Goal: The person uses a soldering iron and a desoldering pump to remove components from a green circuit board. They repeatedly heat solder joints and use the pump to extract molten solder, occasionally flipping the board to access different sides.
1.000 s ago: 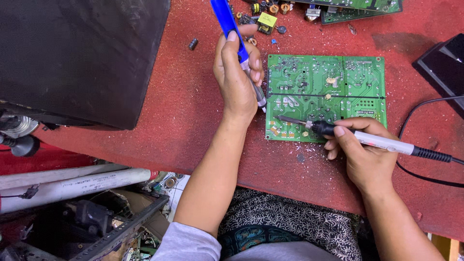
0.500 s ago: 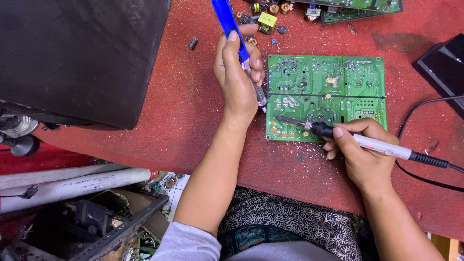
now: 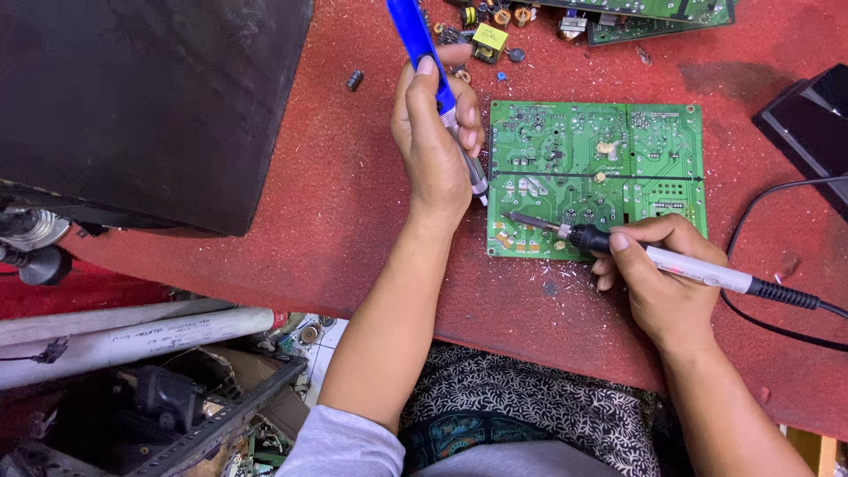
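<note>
Red felt-like desk (image 3: 353,177) seen from the head view, scuffed and stained, with a big black box (image 3: 150,97) at the far left and a dark flat device (image 3: 808,115) at the right edge. Below the desk edge, white pipes (image 3: 132,331) and dark clutter; nearer the body, a patterned cloth (image 3: 530,406) over the lap.

Flat at the middle of the desk, solder side up: green circuit board (image 3: 609,168). Beyond it, loose components (image 3: 490,37) and part of a second board (image 3: 654,13).

Left hand (image 3: 433,141) just left of the board, fingers wrapped shut around a blue suction pump (image 3: 422,49), thumb along its barrel, metal nozzle pointing down near the board's left edge but not visibly on it.

Right hand (image 3: 662,283) at the board's near edge, fingers closed pen-style on a soldering iron (image 3: 658,259), black cable (image 3: 786,296) trailing right. Iron tip resting on the board's lower-left corner area.

As for progress, probably mid-job: iron on a joint, pump held ready and apart. Small grey specks on the desk just below the board, perhaps solder already cleared. Too fine to tell which joints are done. No part visibly lifted off this board.
</note>
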